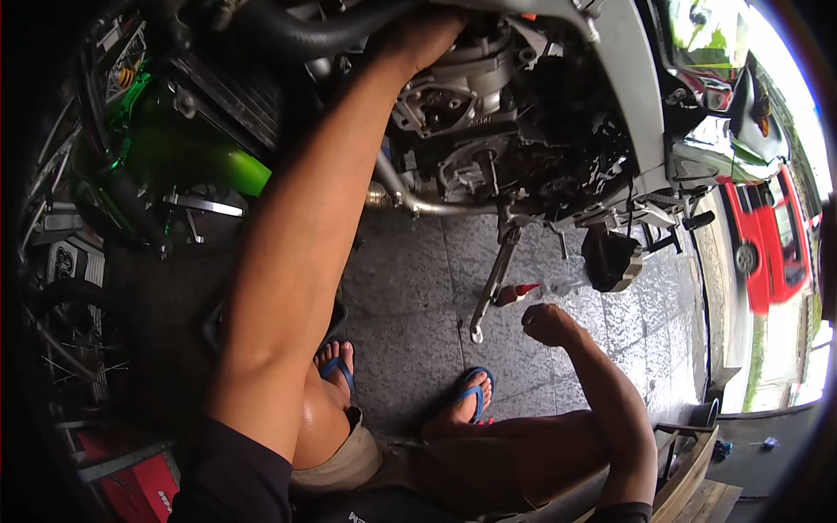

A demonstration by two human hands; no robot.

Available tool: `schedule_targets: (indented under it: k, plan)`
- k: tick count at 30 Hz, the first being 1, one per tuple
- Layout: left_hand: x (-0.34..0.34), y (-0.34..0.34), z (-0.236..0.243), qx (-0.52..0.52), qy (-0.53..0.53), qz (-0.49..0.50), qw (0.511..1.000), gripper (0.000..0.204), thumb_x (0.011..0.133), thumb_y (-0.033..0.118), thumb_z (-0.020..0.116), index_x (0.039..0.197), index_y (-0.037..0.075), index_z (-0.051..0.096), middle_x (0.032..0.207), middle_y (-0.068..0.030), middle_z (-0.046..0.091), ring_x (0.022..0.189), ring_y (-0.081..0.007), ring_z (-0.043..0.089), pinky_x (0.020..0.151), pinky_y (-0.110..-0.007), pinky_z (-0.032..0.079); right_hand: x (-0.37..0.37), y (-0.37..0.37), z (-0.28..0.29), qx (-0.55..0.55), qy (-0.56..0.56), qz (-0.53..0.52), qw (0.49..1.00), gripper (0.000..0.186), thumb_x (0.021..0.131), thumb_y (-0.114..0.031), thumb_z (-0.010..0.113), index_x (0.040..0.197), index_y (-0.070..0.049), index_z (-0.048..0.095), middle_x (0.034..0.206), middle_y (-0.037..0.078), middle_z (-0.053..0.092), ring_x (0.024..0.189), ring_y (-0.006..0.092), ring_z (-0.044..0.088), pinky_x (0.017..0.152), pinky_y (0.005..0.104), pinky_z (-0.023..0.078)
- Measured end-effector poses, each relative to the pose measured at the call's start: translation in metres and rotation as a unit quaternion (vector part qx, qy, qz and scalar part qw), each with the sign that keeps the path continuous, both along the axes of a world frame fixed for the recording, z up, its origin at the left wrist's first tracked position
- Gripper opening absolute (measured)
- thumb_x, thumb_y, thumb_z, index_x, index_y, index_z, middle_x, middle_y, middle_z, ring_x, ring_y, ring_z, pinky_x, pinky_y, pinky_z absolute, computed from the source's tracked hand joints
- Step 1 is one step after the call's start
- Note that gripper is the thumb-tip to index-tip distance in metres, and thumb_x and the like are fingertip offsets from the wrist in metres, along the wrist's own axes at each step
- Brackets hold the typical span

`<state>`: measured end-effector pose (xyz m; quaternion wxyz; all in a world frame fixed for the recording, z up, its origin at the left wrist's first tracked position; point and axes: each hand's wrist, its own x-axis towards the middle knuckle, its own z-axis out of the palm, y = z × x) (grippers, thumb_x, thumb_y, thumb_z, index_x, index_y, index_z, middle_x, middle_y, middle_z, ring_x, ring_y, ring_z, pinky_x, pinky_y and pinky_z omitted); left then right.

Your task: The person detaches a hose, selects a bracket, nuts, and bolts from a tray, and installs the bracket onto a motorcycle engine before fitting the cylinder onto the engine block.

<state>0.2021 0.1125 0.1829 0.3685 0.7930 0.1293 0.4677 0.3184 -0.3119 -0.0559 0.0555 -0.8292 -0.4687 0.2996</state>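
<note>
My left hand (433, 42) reaches up into the motorcycle, above the opened engine (445, 105). Its fingers are hidden behind the frame and engine parts. My right hand (551, 325) is closed in the air over the floor, above my right thigh. Whatever it may hold is hidden or too small to name. Just left of it the side stand (495, 283) hangs down from the motorcycle. Near that stand a small bottle with a red tip (518, 294) lies on the floor.
A dark round part (612, 260) hangs below the motorcycle's right side. Green bodywork (209, 161) and a spoked wheel (74, 349) stand at the left. A wooden bench (689, 479) is at lower right; a red car (767, 240) is outside. My sandalled feet rest on grey tiles (397, 279).
</note>
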Motion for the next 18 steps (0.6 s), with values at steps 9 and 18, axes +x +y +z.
schedule_targets:
  k: [9, 18]
  plan:
    - [-0.006, -0.004, 0.001, -0.05, -0.065, -0.122, 0.989, 0.052, 0.094, 0.027, 0.052, 0.137, -0.001, 0.042, 0.14, -0.0168, 0.043, 0.13, -0.0261, 0.039, 0.109, -0.037, 0.03, -0.002, 0.004, -0.008, -0.03, -0.018, 0.012, 0.999, 0.016, 0.078, -0.017, 0.064, 0.09, -0.008, 0.07, 0.082, 0.011, 0.07, 0.076, 0.0255, 0.069, 0.069, 0.0355, 0.054]
    - [-0.002, -0.001, -0.002, 0.025, -0.109, -0.058, 0.992, 0.056, 0.096, 0.034, 0.052, 0.138, -0.002, 0.04, 0.143, -0.0194, 0.039, 0.132, -0.0274, 0.035, 0.11, -0.038, 0.028, -0.004, 0.006, -0.003, -0.047, -0.015, -0.011, 0.999, 0.017, 0.077, -0.015, 0.06, 0.09, -0.011, 0.071, 0.089, 0.011, 0.071, 0.087, 0.029, 0.069, 0.077, 0.0385, 0.054]
